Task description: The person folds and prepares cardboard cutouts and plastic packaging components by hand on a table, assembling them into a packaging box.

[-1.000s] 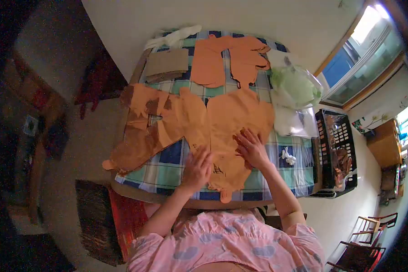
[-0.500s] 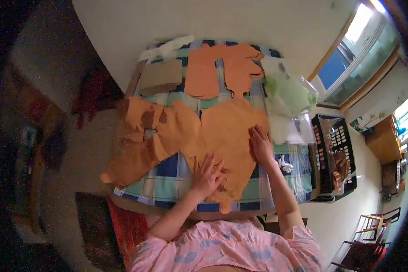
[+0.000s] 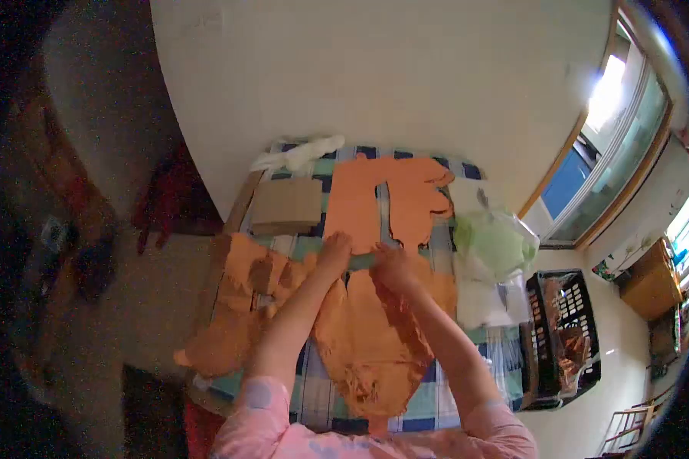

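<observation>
Several flat orange sheets, leather-like with irregular edges, lie on a checked cloth. My left hand [image 3: 337, 254] is closed at the near left corner of the back orange sheet [image 3: 352, 203], its fingers at the edge. At the near right corner of that same part, my right hand [image 3: 394, 268] is curled, with its fingertips slightly blurred. Beneath my forearms spreads a front orange sheet [image 3: 371, 329], wrinkled and darker toward its near end. Left of it is another orange sheet [image 3: 222, 329] with brown patches near the top.
A stack of tan sheets [image 3: 287, 203] sits at the back left, with a crumpled white cloth [image 3: 302, 155] behind it. On the right are a pale green plastic bag [image 3: 494, 245] and a black crate [image 3: 536, 306] of brownish items. A wall [image 3: 383, 76] rises behind the checked cloth [image 3: 314, 382].
Both hands have moved forward from the front orange sheet to the near edge of the back one and closed there. The view has tilted up.
</observation>
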Tool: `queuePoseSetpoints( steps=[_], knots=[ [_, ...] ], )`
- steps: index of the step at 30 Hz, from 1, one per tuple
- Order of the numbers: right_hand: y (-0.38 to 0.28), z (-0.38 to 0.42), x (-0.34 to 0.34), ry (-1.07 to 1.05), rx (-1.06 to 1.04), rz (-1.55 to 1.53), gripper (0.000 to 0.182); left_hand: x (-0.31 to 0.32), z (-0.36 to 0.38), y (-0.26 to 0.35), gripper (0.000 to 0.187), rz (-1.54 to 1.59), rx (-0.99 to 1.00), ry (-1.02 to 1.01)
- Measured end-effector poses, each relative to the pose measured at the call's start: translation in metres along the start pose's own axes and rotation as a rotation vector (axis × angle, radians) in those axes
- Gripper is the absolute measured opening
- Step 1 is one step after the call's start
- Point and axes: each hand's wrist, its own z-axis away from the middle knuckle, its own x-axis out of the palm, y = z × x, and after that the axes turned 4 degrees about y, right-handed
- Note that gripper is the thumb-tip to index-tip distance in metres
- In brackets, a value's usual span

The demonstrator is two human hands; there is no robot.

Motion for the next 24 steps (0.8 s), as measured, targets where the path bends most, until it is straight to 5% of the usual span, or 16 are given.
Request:
queuePoseSetpoints(
  steps=[2, 6, 9, 12, 15, 18, 20, 22, 24],
  knots=[
    [0.039, -0.030, 0.035, 0.139, -0.171, 0.473, 0.038, 0.034, -0.017, -0.027, 0.020, -0.158, 0.107, 0.053],
    [0.050, -0.034, 0.034, 0.106, -0.250, 0.470, 0.036, 0.041, -0.039, -0.038, 0.011, -0.206, 0.032, -0.045],
    [0.043, -0.025, 0.032, 0.169, -0.277, 0.521, 0.037, 0.031, -0.039, -0.039, 0.015, -0.098, 0.078, 0.212],
    [0.032, -0.026, 0.025, 0.092, -0.156, 0.333, 0.036, 0.035, -0.047, -0.034, 0.016, 0.229, -0.110, 0.183],
    [0.040, -0.029, 0.033, 0.156, -0.127, 0.181, 0.030, 0.042, -0.048, -0.030, 0.015, 0.107, 0.085, 0.086],
    [0.034, -0.039, 0.024, 0.244, -0.347, 0.540, 0.021, 0.048, -0.043, -0.033, 0.013, 0.020, 0.123, 0.167],
    [0.047, -0.052, 0.035, 0.417, -0.478, 0.547, 0.016, 0.051, -0.044, -0.033, 0.013, 0.274, -0.100, 0.180],
    [0.052, -0.062, 0.043, 0.381, -0.330, 0.500, 0.014, 0.047, -0.042, -0.034, 0.014, 0.306, -0.115, 0.175],
    [0.055, -0.068, 0.046, 0.344, -0.222, 0.451, 0.013, 0.042, -0.035, -0.035, 0.014, 0.119, 0.074, 0.143]
  ],
)
